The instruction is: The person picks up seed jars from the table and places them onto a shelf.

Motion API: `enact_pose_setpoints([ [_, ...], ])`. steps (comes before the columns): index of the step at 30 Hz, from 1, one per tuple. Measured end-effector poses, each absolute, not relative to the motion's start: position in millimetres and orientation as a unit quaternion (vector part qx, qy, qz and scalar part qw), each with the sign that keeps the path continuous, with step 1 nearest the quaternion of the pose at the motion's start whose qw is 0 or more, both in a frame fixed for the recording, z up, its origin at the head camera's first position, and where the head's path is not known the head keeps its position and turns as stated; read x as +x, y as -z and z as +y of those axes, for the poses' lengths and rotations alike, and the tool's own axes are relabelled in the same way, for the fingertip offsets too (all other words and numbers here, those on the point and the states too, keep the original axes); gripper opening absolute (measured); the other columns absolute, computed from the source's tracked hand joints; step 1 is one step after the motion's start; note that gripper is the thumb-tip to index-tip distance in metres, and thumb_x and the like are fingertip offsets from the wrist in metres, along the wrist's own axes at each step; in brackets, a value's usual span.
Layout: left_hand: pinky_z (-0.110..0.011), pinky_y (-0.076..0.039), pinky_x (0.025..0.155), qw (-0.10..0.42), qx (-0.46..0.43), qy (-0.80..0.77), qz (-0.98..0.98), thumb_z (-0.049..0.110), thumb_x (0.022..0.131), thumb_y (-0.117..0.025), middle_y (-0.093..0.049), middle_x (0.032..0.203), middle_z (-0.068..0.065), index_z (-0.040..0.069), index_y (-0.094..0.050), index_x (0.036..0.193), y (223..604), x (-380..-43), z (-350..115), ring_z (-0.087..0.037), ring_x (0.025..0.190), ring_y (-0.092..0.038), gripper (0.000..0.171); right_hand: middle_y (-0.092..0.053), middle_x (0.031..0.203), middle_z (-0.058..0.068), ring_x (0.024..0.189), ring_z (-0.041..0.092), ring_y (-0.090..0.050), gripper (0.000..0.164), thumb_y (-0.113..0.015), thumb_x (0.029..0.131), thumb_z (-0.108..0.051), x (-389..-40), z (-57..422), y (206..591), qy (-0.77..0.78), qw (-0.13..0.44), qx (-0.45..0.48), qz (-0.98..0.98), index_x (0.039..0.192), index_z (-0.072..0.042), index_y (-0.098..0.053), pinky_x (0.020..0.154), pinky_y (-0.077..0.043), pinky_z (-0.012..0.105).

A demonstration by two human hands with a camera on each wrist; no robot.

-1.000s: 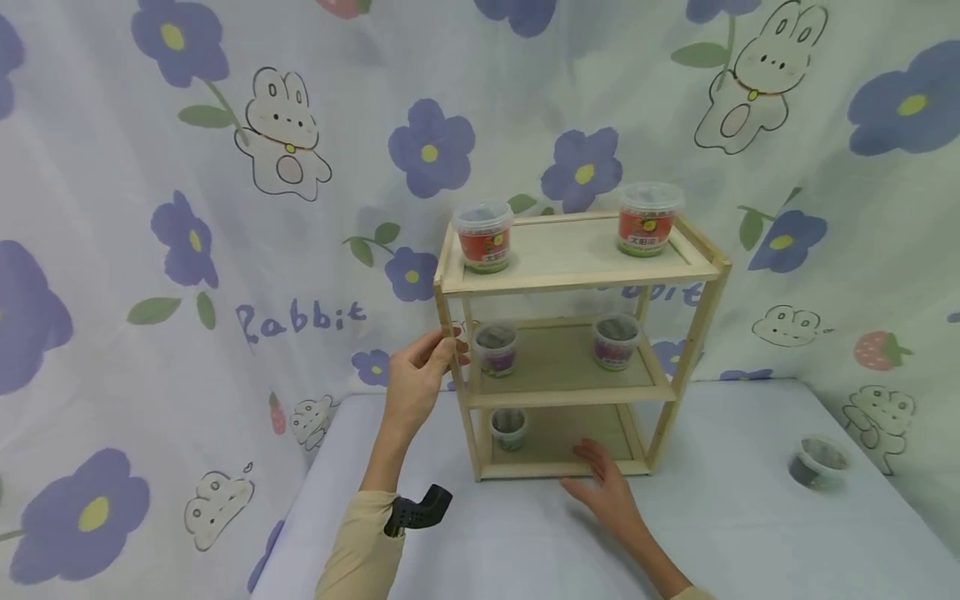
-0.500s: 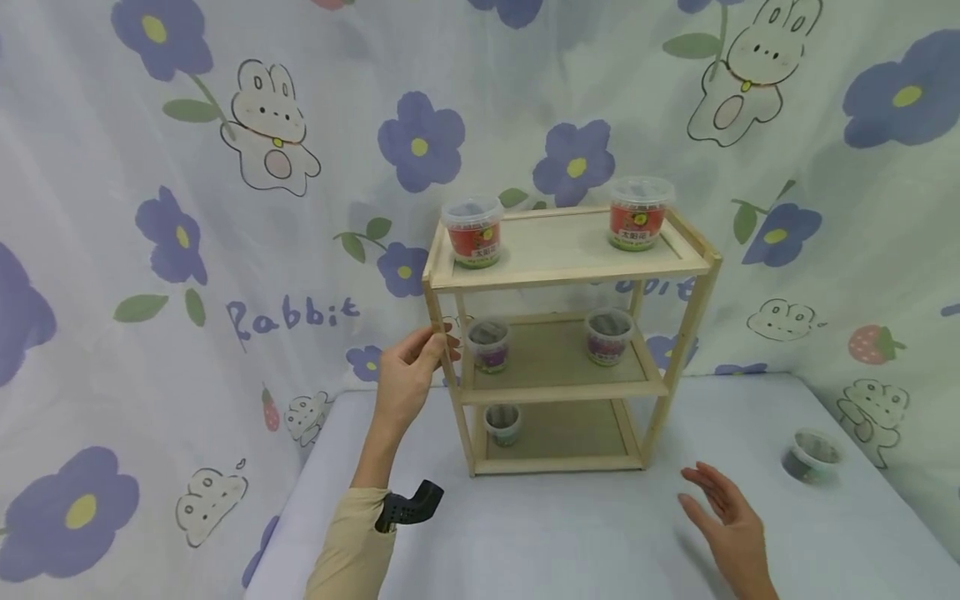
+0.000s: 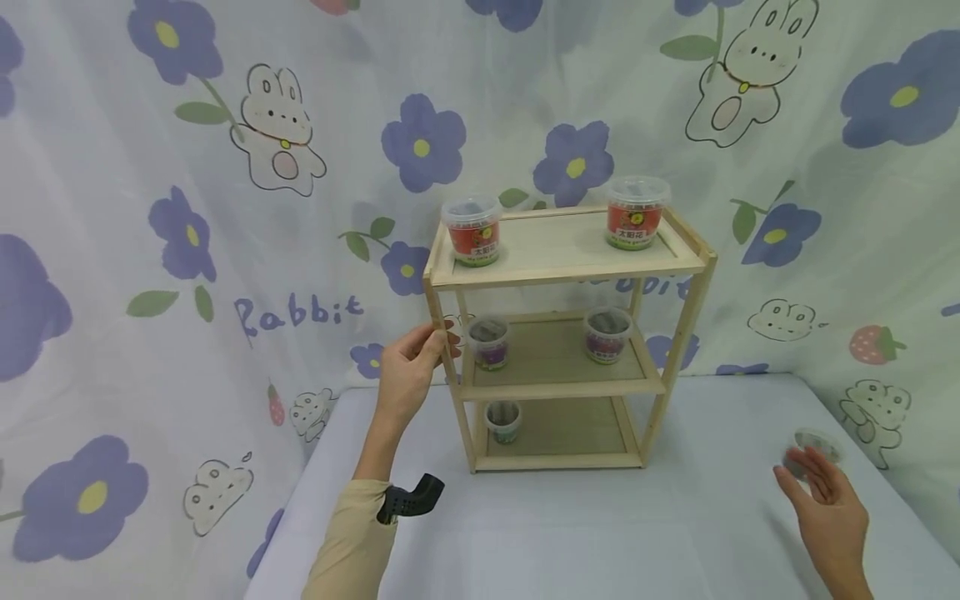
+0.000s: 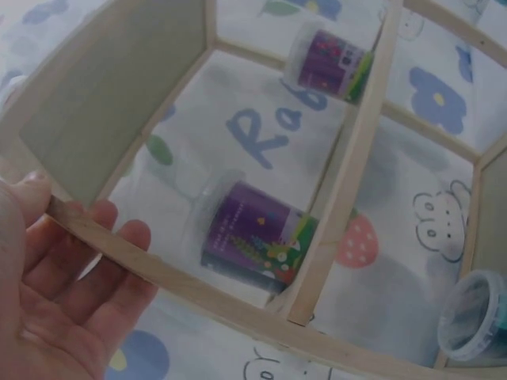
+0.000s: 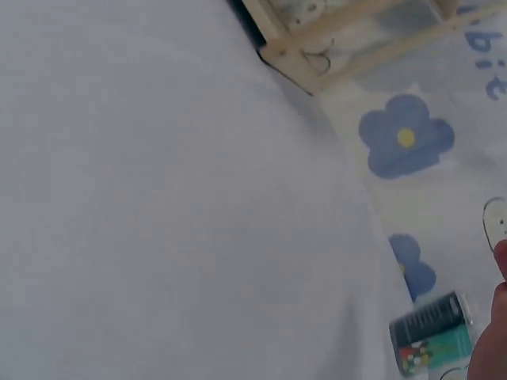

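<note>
My left hand (image 3: 405, 375) grips the left front post of a three-tier wooden shelf (image 3: 562, 389). In the left wrist view the thumb lies on one side of that post and the fingers (image 4: 119, 301) on the other. A purple-labelled plastic cup (image 4: 257, 237) sits close by on the middle tier. My right hand (image 3: 834, 517), holding nothing, hovers at a clear plastic cup (image 3: 817, 437) on the right of the table, fingers loosely bent and partly covering it. The right wrist view shows that cup (image 5: 432, 336) with a dark and green side, beside the edge of the hand.
Two red-labelled cups, one left (image 3: 476, 242) and one right (image 3: 633, 223), stand on the top tier. Another purple cup (image 3: 606, 343) is on the middle tier's right. A small cup (image 3: 503, 423) sits at bottom left. A patterned curtain (image 3: 337, 250) hangs behind the white table (image 3: 570, 533).
My right hand has left the shelf's bottom tier and moved right across the table to the lone cup. My left hand keeps its hold on the post.
</note>
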State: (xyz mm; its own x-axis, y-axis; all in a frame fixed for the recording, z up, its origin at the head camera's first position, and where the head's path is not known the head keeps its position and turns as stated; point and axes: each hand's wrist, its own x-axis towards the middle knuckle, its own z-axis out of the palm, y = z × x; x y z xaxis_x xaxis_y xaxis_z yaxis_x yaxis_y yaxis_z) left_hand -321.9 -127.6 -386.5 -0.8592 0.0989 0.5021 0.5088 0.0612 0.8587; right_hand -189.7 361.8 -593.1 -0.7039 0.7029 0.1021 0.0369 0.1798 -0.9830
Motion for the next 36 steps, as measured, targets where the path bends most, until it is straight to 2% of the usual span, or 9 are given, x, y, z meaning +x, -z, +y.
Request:
enact_pose_setpoints([
  [3,-0.034,-0.058,0.088,0.157,-0.217,0.651,-0.711,0.019,0.101,-0.060,-0.073,0.089,0.001,-0.005,-0.068,0.116,386.3,-321.5,-127.5,-0.020,0.083,-0.071,0.029,-0.058,0.121,-0.026,0.121,-0.012,-0.048,0.063,-0.070,0.092,-0.010,-194.2,385.6,594.4,-0.566,0.295,-0.291,-0.713,0.149,-0.015,-0.043,0.109,-0.026,0.006],
  [5,-0.034,-0.057,0.088,0.155,-0.219,0.650,-0.711,0.019,0.101,-0.059,-0.073,0.091,0.000,-0.005,-0.068,0.117,386.0,-321.2,-127.7,-0.018,0.083,-0.071,0.029,-0.056,0.135,-0.018,0.130,-0.007,-0.044,0.065,-0.069,0.093,-0.013,-197.8,400.1,595.7,-0.546,0.293,-0.309,-0.721,0.151,-0.018,-0.040,0.111,-0.023,0.007],
  [9,-0.034,-0.057,0.089,0.152,-0.221,0.650,-0.711,0.019,0.101,-0.059,-0.073,0.093,-0.004,-0.005,-0.068,0.117,385.5,-321.3,-128.5,-0.018,0.084,-0.071,0.030,-0.034,0.159,0.002,0.148,0.009,-0.027,0.072,-0.065,0.095,-0.023,-206.2,424.3,598.3,-0.500,0.265,-0.330,-0.755,0.156,-0.017,-0.028,0.119,-0.015,0.017],
  [13,-0.034,-0.057,0.089,0.148,-0.224,0.649,-0.712,0.020,0.101,-0.059,-0.073,0.092,0.000,-0.005,-0.067,0.117,385.7,-321.7,-128.9,-0.020,0.085,-0.071,0.031,-0.023,0.162,0.017,0.150,0.027,-0.020,0.082,-0.066,0.094,-0.026,-214.9,440.3,604.7,-0.469,0.239,-0.323,-0.787,0.158,-0.008,-0.018,0.123,-0.013,0.036],
  [18,-0.034,-0.057,0.089,0.147,-0.225,0.651,-0.710,0.021,0.101,-0.059,-0.073,0.090,0.003,-0.005,-0.067,0.117,385.8,-321.6,-128.6,-0.021,0.086,-0.071,0.032,-0.010,0.160,0.030,0.149,0.045,-0.011,0.097,-0.069,0.092,-0.032,-225.3,452.4,620.2,-0.457,0.194,-0.283,-0.820,0.157,0.002,-0.004,0.120,-0.011,0.056],
  [21,-0.033,-0.057,0.090,0.147,-0.223,0.653,-0.709,0.020,0.101,-0.059,-0.073,0.090,0.004,-0.006,-0.068,0.117,385.3,-321.0,-127.9,-0.020,0.085,-0.072,0.032,-0.005,0.160,0.033,0.147,0.050,-0.007,0.103,-0.068,0.092,-0.036,-231.3,456.4,626.9,-0.466,0.174,-0.266,-0.826,0.155,0.004,0.002,0.119,-0.009,0.060],
  [24,-0.033,-0.057,0.090,0.147,-0.219,0.653,-0.710,0.020,0.101,-0.059,-0.073,0.090,0.005,-0.006,-0.067,0.117,385.9,-321.8,-128.0,-0.018,0.085,-0.071,0.032,-0.005,0.158,0.036,0.145,0.053,-0.011,0.104,-0.068,0.091,-0.037,-234.6,453.6,628.4,-0.463,0.160,-0.268,-0.830,0.155,0.006,0.003,0.117,-0.012,0.064],
  [29,-0.034,-0.057,0.090,0.146,-0.215,0.658,-0.706,0.018,0.101,-0.059,-0.073,0.090,0.004,-0.007,-0.067,0.118,386.7,-321.8,-127.7,-0.019,0.085,-0.072,0.031,0.003,0.159,0.034,0.146,0.053,-0.006,0.112,-0.069,0.089,-0.042,-236.4,444.3,629.4,-0.468,0.122,-0.298,-0.823,0.155,0.001,0.011,0.117,-0.011,0.065],
  [36,-0.035,-0.057,0.088,0.150,-0.212,0.660,-0.705,0.018,0.101,-0.060,-0.073,0.089,-0.002,-0.007,-0.068,0.117,386.9,-322.5,-127.6,-0.023,0.084,-0.072,0.030,-0.005,0.158,0.035,0.144,0.054,-0.014,0.105,-0.069,0.090,-0.033,-236.4,442.0,636.4,-0.469,0.123,-0.302,-0.821,0.156,0.001,0.007,0.116,-0.016,0.065],
])
